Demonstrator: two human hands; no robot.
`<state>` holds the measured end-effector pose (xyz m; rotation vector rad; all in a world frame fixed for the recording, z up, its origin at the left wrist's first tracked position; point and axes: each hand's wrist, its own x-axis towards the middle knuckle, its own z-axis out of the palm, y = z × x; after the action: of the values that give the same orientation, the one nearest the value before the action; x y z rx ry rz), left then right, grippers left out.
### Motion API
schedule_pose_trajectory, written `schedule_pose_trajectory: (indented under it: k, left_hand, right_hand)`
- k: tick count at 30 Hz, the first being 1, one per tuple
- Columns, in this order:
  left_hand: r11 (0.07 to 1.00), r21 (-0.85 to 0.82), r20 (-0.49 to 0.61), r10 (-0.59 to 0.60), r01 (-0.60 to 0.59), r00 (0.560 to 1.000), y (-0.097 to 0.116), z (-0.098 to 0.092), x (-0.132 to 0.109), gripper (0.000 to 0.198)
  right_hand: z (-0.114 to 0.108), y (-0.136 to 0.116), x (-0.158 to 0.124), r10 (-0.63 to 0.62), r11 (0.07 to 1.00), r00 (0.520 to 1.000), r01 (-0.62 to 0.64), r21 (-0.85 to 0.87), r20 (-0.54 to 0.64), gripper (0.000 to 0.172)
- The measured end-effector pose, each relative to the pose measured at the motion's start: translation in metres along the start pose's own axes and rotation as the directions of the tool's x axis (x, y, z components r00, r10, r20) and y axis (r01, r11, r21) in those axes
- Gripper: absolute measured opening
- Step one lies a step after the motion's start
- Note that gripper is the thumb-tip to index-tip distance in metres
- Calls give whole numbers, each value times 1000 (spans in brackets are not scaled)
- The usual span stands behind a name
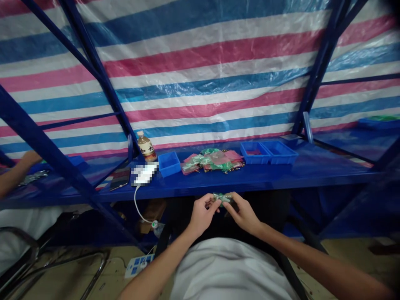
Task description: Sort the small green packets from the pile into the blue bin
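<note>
The fingers of the left hand [201, 213] and the right hand [246, 214] are narrowed together, pinching a small green see-through packet [222, 198] between them, just off the near edge of the blue bench [265, 177]. Straight beyond the fingers, on the bench, lies a loose heap of pink and green pouches [215, 160]. Beyond and left of the fingers stands a blue bin [170, 169], touching or nearly touching the heap, and farther left an upright drink bottle [146, 146]. Beyond and right of them, two more blue bins [256, 159] sit side by side; one has something reddish inside. Well to the left of the fingers, another person's arm [15, 175] reaches over the bench; what its hand holds I cannot tell.
</note>
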<state>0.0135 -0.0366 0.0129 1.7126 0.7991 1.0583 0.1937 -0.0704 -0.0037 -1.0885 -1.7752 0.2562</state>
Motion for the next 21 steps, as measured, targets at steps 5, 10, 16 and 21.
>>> schedule_pose_trajectory:
  k: [5, 10, 16, 21]
  left_hand:
    - [961, 270, 20, 60, -63, 998, -5, -8, 7, 21]
    - [865, 481, 208, 46, -144, 977, -16, -15, 12, 28]
    - [832, 521, 245, 70, -192, 967, -24, -16, 13, 33]
    - [818, 532, 245, 98, -219, 965, -22, -20, 10, 33]
  right_hand:
    - [-5, -3, 6, -20, 999, 1000, 20, 35, -16, 12]
    - [-31, 3, 21, -90, 995, 988, 83, -53, -127, 10]
    - [-109, 31, 48, -219, 919, 814, -13, -395, -537, 21]
    - [-165, 85, 73, -345, 754, 765, -120, -646, -545, 37]
